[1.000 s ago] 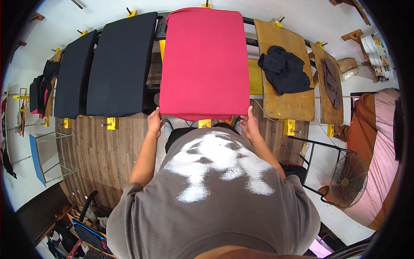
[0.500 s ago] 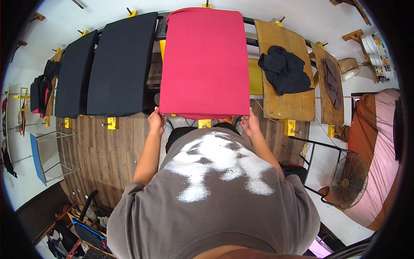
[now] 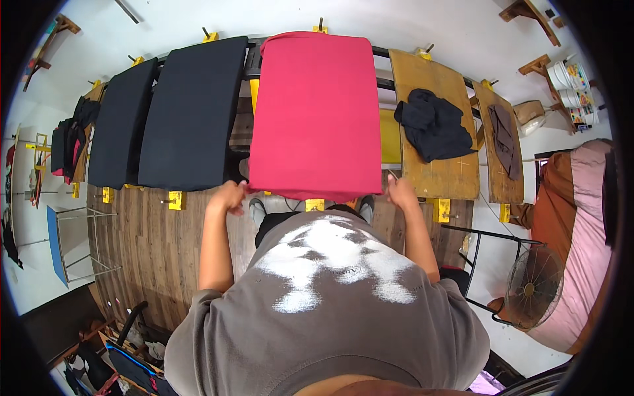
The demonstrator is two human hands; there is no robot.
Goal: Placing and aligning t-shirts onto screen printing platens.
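Observation:
A red garment (image 3: pixel 316 112) is stretched smooth over the board in front of me, its near edge hanging a little in loose folds. By its near left corner is my left hand (image 3: pixel 229 197), fingers loosely bent and apart, the tips very close to the cloth; whether they touch it I cannot tell. Just outside the near right corner, my right hand (image 3: pixel 401 193) is apart from the cloth, with its fingers slightly bent and nothing seen in them. Under the near edge a yellow bracket (image 3: pixel 315 205) shows.
Two boards to the left carry black garments (image 3: pixel 191 115). On a bare wooden board (image 3: pixel 413 175) at right lies a crumpled black garment (image 3: pixel 437 125); a brown one (image 3: pixel 505 142) lies farther right. A fan (image 3: pixel 528 287) stands at lower right, a blue-topped stand (image 3: pixel 56 244) at left.
Both hands have come away from the red garment's near corners and spread outward, their pinch loosened. The whole view has shifted, so the boards appear lower.

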